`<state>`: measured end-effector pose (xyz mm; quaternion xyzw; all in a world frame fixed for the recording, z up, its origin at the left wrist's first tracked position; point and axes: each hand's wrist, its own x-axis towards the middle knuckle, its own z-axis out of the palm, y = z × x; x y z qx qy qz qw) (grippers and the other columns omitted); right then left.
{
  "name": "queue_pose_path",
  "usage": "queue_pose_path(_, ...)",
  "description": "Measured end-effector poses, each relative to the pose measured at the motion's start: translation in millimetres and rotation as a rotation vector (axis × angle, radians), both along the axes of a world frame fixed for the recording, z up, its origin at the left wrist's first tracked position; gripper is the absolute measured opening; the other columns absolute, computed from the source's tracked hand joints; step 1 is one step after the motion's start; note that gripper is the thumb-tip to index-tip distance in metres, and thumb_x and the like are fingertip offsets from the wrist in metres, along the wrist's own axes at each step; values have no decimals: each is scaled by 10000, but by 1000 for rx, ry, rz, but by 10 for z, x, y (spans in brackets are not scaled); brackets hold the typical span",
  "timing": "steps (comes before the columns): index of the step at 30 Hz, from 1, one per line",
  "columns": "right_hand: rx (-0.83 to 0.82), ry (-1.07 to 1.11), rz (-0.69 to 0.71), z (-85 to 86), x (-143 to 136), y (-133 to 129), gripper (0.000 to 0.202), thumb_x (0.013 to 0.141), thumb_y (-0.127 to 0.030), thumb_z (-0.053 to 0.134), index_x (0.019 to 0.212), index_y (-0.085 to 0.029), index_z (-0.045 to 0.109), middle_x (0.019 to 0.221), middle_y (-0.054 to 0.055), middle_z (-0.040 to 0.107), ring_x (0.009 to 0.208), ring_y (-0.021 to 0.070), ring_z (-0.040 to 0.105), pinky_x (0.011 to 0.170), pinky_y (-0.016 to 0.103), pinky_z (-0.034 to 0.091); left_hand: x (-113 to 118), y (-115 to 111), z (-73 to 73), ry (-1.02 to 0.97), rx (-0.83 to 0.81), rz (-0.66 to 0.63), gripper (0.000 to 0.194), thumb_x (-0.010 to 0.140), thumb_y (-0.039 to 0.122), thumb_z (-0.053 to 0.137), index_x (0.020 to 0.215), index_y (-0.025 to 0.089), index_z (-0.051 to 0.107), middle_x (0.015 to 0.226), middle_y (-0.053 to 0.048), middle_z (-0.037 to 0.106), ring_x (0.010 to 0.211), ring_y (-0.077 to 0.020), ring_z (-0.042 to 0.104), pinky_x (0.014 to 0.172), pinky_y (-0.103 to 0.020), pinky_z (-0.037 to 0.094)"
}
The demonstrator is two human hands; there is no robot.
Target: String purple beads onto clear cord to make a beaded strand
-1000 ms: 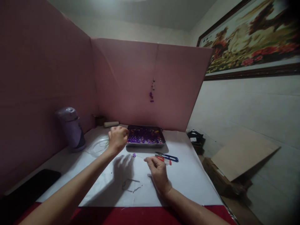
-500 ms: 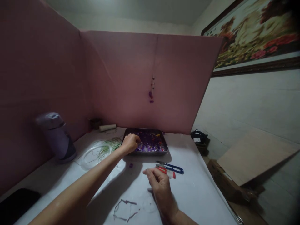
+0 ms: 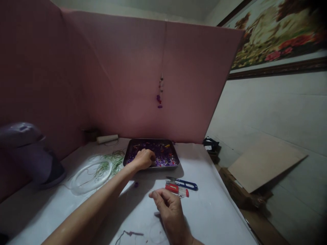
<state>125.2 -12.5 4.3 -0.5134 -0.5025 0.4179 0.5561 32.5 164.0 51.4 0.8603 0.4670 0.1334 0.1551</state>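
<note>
My left hand reaches into a dark tray. Its fingers curl downward among purple, red and clear beads, and the fingertips are hidden. Lower down, my right hand hovers over the white table with thumb and index finger pinched together; anything between them is too small to make out. Just beyond that hand lie blue thread snips and a red-and-clear small case. A purple bead rests alone on the table in front of the tray. Dark cord lies near the bottom edge.
On the left are a coil of clear line, green threads and a purple flask-like container. A pale roll lies at the back. A beaded strand hangs against the pink partition. Cardboard leans at right.
The view has shifted, so the table items appear further left. My left hand has moved slightly toward the middle of the tray. My right hand keeps its pinch.
</note>
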Motion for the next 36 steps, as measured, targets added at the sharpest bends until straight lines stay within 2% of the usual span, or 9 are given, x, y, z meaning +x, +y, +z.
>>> queue_pose_path(13, -54, 19, -3, 27, 20, 5, 316, 805, -426, 540, 742, -130, 634, 566, -41, 355, 544, 102, 326, 487, 215, 293, -26, 15, -81, -39, -32, 105, 146, 651, 243, 652, 766, 177, 713, 811, -72, 698, 775, -204, 617, 646, -256, 401)
queue_pose_path(18, -14, 4, -23, 31, 18, 3, 309, 805, -415, 541, 707, -133, 623, 549, -43, 352, 540, 101, 327, 484, 216, 281, -41, 45, -115, -76, -26, 123, 163, 691, 287, 630, 780, 170, 699, 795, -66, 687, 761, -190, 612, 624, -245, 389)
queue_pose_path(36, -24, 27, -18, 14, 19, 6, 300, 803, -413, 546, 709, -137, 620, 550, -43, 370, 529, 96, 329, 476, 212, 280, -57, -19, -60, -126, 36, 246, 147, 720, 285, 629, 822, 198, 689, 835, -49, 692, 788, -177, 614, 651, -233, 393)
